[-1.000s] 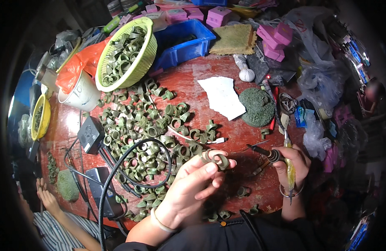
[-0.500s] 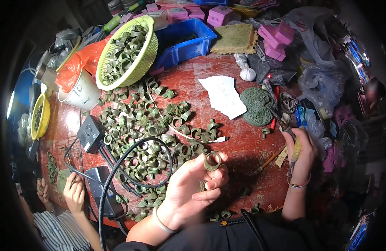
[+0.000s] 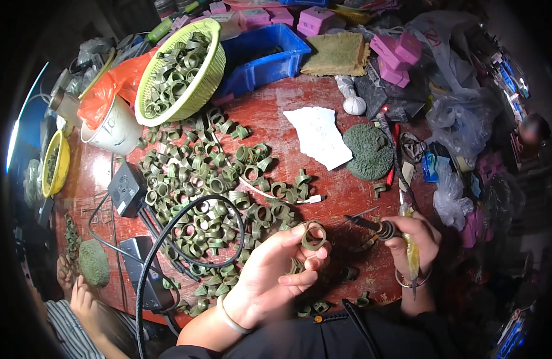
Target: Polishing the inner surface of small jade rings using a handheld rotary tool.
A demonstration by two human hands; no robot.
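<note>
My left hand (image 3: 276,272) pinches a dark green ring (image 3: 313,236) between thumb and fingers, its opening turned up. It looks like a wax ring; another ring is partly visible against the palm. To its right, my right hand (image 3: 416,242) is closed round a soldering-iron-like pen (image 3: 367,223) with a black grip and thin metal tip. The tip points left, apart from the ring. A pointed tool with a yellow-wrapped handle (image 3: 412,254) also sits in that hand, its point downward. Many similar green rings (image 3: 198,191) lie heaped left of my hands.
A green basket (image 3: 219,72) full of rings stands at the back left beside a blue bin (image 3: 252,75). White paper (image 3: 318,134) and a round green pad (image 3: 368,152) lie beyond my hands. A black cable (image 3: 243,224) loops over the heap. Another person's hand (image 3: 84,305) is lower left.
My right hand has come down and left with the black-gripped pen, now pointing at the left hand. The ring in my left hand has shifted slightly right. The other person's hand has moved lower.
</note>
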